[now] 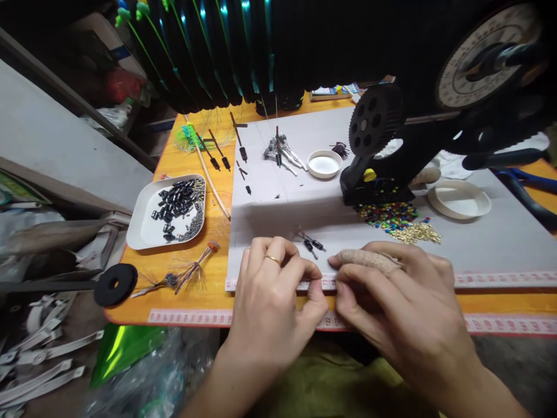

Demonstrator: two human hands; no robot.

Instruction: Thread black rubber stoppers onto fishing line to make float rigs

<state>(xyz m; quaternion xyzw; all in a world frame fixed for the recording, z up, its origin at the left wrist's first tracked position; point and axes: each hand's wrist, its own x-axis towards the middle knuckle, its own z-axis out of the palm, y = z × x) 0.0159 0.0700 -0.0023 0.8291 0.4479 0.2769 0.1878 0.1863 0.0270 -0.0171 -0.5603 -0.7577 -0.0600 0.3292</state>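
Note:
My left hand (pixel 278 296), a ring on one finger, pinches thumb and forefinger together above the front edge of the grey board (pixel 282 217). Close on its right, my right hand (pixel 391 302) makes a similar pinch, with one finger wrapped in beige tape (pixel 369 260). Whatever sits between the fingertips is too small or thin to make out. Just beyond the hands lie two small black pieces (pixel 314 245) with thin metal ends. A pink measuring tape strip (pixel 491 280) runs along the board's edge beneath my fingers.
Overhead looms a black rack with a gear wheel (pixel 375 121). A white tray (pixel 137 229) of black and silver bits stands left. Coloured beads (pixel 387 215), gold pieces (pixel 420 233) and a shallow dish (pixel 459 200) lie right. Blue-handled pliers (pixel 528 194) rest far right.

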